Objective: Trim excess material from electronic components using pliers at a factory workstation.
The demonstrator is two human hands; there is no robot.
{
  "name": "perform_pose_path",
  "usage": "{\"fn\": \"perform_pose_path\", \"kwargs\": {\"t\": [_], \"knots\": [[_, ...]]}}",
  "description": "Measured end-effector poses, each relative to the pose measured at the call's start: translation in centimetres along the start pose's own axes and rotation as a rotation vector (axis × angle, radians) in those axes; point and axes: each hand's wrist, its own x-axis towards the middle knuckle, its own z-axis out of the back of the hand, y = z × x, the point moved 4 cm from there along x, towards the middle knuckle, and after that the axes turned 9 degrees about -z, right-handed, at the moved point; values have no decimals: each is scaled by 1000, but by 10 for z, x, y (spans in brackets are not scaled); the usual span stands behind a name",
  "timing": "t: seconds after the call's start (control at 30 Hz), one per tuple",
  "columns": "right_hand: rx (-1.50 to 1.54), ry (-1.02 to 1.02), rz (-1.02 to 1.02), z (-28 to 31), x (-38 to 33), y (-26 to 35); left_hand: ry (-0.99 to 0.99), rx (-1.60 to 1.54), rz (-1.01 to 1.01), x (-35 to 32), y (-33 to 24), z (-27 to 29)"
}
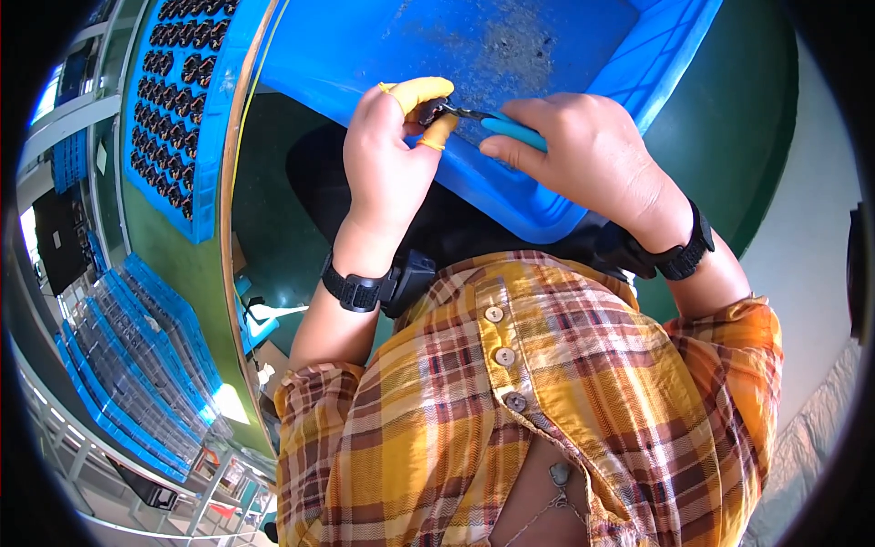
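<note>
My left hand [392, 150], with yellow covers on its thumb and a finger, pinches a small dark part [432, 111]. Closed round the blue-green handles of a pair of pliers or cutters [515, 130] is my right hand [588, 150]. The tool's dark jaws reach left and meet the small part, or come very close to it; the exact contact is too small to tell. Both hands are above the near edge of a large blue plastic bin [547, 214], whose bottom is strewn with small pale scraps [515, 46].
To the left, a green-topped table [214, 301] bears a blue tray [202, 214] with rows of small dark parts. Nearer on it stand stacked clear and blue trays [137, 365]. A green floor [743, 128] shows right of the bin.
</note>
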Motion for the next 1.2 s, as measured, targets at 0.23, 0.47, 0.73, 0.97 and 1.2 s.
{"fn": "perform_pose_path", "kwargs": {"t": [0.23,0.47,0.73,0.97,1.2], "knots": [[122,23,-78,4,-1,-1,10,-343,273,3,8,9],[161,55,-94,5,-5,0,10,-919,497,6,3,6],[124,61,-105,7,-6,3,-24,-718,354,-1,2,0],[83,54,-86,9,-7,3,9,-175,45,3,-6,5],[50,32,-70,9,-7,3,8,-62,-66,4,-6,7]]}}
